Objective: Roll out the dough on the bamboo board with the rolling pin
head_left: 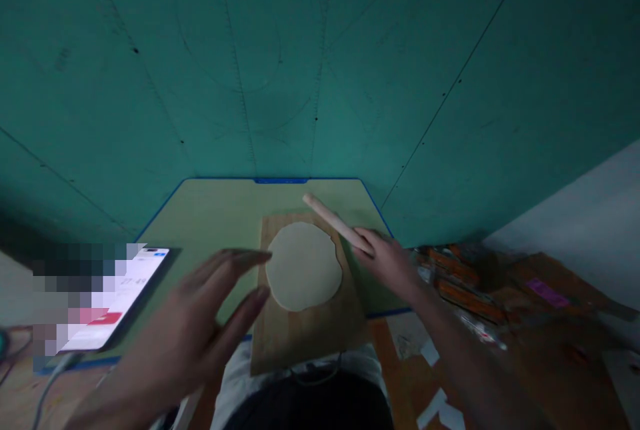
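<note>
A flat, roughly round sheet of dough (304, 267) lies on a wooden board (310, 343). My left hand (210, 297) is at the dough's left edge, thumb and fingers apart, with nothing between them; whether the fingertips touch the dough I cannot tell. In my right hand (383, 253) is a pale wooden rolling pin (333, 220), gripped by its near end. The pin slants up and to the left, beyond the upper right edge of the dough, and looks raised off it.
Beneath the board is a light green table (225, 207) with a blue rim. A lit phone (125, 297) stands at the left, a cable (53, 377) below it. Behind rises a green wall (280, 70). Cardboard boxes (540, 290) and packaged items lie on the floor to the right.
</note>
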The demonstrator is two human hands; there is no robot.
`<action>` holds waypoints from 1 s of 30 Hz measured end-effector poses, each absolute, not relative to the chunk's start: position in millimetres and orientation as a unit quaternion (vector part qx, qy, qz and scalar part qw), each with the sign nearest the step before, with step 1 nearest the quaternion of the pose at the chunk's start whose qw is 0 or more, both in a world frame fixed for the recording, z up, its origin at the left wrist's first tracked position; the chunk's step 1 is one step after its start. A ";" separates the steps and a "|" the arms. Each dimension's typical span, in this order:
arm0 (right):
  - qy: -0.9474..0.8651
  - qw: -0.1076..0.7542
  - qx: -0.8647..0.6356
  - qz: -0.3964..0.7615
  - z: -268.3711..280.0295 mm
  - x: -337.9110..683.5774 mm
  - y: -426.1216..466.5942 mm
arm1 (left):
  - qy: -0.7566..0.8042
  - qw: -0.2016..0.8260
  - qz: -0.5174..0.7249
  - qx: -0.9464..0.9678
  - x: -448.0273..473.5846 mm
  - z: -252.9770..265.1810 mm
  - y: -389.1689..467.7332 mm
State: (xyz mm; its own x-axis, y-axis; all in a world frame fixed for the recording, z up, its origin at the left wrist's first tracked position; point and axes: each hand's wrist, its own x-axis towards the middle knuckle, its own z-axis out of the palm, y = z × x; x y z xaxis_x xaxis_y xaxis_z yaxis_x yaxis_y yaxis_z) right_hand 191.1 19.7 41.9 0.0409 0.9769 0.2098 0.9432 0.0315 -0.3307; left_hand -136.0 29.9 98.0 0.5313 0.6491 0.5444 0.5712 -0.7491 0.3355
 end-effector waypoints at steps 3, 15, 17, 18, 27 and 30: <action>-0.793 0.172 -0.582 0.054 48.6 177.2 32.3 | 0.349 -0.015 0.311 0.884 -114.8 70.4 76.8; -0.795 0.158 -0.580 0.077 25.4 141.9 112.2 | 0.393 -0.035 0.157 0.905 -75.9 1.5 141.4; -0.770 0.149 -0.616 0.070 22.5 135.5 126.2 | 0.397 -0.035 0.142 0.906 -60.5 4.8 147.6; -0.761 0.143 -0.629 0.070 20.9 133.5 129.7 | 0.400 -0.034 0.137 0.906 -54.1 5.3 148.8; -0.803 0.134 -0.579 0.042 11.4 120.0 24.9 | 0.360 -0.118 0.190 0.906 -84.8 -8.9 47.2; -0.815 0.144 -0.560 0.039 10.9 118.2 1.7 | 0.323 -0.120 0.193 0.919 -101.6 -9.6 22.2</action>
